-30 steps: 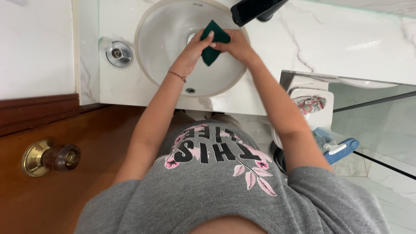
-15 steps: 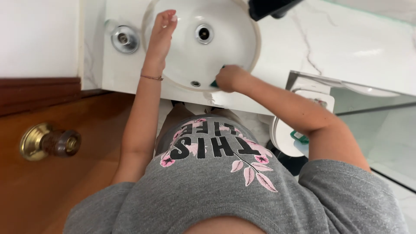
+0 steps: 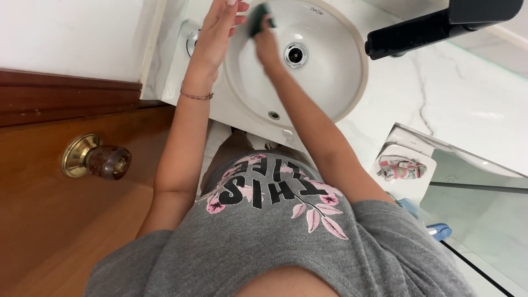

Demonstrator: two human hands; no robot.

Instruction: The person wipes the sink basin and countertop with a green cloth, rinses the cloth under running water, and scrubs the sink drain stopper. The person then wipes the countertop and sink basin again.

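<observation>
Basin [image 3: 330,82], round and white, upper centre of the frame, sunk in a marble counter [image 3: 451,93]. Right hand [image 3: 268,41] inside the bowl at its upper left, fingers clenched on a green pad [image 3: 257,19] pressed against the inner wall, just left of the drain [image 3: 295,54]. Pad mostly hidden by the fingers, so its exact shape hard to tell. Left hand [image 3: 215,30] flat on the rim at upper left, fingers released and spread, holding nothing, thin bracelet [image 3: 197,97] on the wrist. Chrome fitting [image 3: 191,39] partly covered under that hand. Black tap [image 3: 440,25] jutting in from the upper right, above the bowl. Brass doorknob [image 3: 96,158] on a wooden door [image 3: 49,220], left side. Grey printed shirt [image 3: 275,242] across the bottom. Patterned cloth [image 3: 401,168] on a white stand at right.
</observation>
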